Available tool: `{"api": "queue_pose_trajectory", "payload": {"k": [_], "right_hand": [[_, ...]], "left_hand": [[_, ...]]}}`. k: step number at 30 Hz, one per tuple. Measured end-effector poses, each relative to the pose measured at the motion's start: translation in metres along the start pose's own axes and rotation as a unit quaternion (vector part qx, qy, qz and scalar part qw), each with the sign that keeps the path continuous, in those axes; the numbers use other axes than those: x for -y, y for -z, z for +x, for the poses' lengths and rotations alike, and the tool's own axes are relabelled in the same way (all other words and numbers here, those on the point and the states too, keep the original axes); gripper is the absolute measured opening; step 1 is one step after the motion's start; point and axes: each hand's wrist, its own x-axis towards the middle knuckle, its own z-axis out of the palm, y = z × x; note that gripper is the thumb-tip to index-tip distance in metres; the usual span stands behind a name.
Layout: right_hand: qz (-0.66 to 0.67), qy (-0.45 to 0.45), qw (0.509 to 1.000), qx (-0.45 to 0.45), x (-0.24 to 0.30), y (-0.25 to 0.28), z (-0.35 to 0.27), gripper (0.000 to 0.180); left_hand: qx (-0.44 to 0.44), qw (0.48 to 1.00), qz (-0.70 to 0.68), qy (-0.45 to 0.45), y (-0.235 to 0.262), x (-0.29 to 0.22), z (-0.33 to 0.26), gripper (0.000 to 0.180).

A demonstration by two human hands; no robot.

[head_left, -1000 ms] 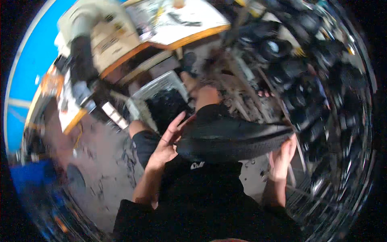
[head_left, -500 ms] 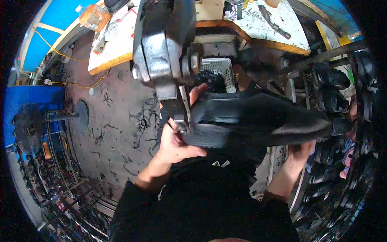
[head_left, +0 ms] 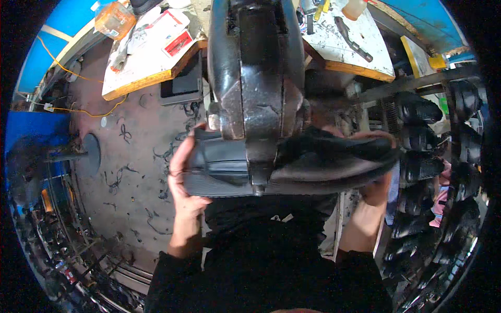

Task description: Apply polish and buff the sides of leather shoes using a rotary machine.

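Note:
A black shoe [head_left: 323, 164] lies crosswise in front of me, held at both ends. My left hand [head_left: 183, 175] wraps round its left end, with the thumb along the lower edge. Round the right end curls my right hand [head_left: 378, 182], partly hidden behind the shoe. The dark metal head of a machine [head_left: 261, 94] reaches down from the far side. Its narrow foot [head_left: 259, 161] comes down over the middle of the shoe, near the sole edge. The shoe hides most of the fingers.
Beyond the machine stand white worktables [head_left: 162, 41] with wooden edges. An orange-tinted plastic container [head_left: 115, 21] is at the far left. Racks of black shoes [head_left: 420, 167] line the right side, close to my right arm. Dark scraps [head_left: 122, 175] litter the floor, and a round stand base [head_left: 92, 155] is at left.
The shoe and both hands have moved left relative to the machine, whose foot was at the shoe's left end and is now over its middle. The view has also shifted.

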Motion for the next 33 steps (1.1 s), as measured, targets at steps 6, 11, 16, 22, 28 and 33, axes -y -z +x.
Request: {"api": "queue_pose_trajectory", "payload": {"k": [6, 11, 16, 22, 28, 33], "right_hand": [[0.075, -0.013, 0.996, 0.055, -0.027, -0.042, 0.011, 0.080], [0.024, -0.003, 0.996, 0.080, -0.038, -0.068, 0.018, 0.077], [0.004, 0.032, 0.992, 0.124, -0.027, -0.082, 0.024, 0.072], [-0.102, 0.030, 0.980, 0.168, -0.006, -0.096, 0.026, 0.062], [-0.163, 0.062, 0.967, 0.185, 0.016, -0.110, 0.025, 0.065], [-0.273, 0.140, 0.929, 0.208, 0.031, -0.102, 0.027, 0.069]], "left_hand": [[0.003, 0.997, 0.056, -0.059, 0.044, -0.021, 0.005, 0.105], [0.016, 0.994, 0.067, -0.087, 0.068, -0.025, 0.004, 0.098], [0.025, 0.974, 0.208, -0.083, 0.076, -0.038, 0.005, 0.097], [0.026, 0.849, 0.463, -0.255, 0.009, -0.073, 0.016, 0.105], [0.252, 0.787, 0.545, -0.142, -0.073, -0.094, 0.035, 0.076], [0.234, 0.888, 0.392, -0.058, -0.084, -0.077, 0.044, 0.056]]}}
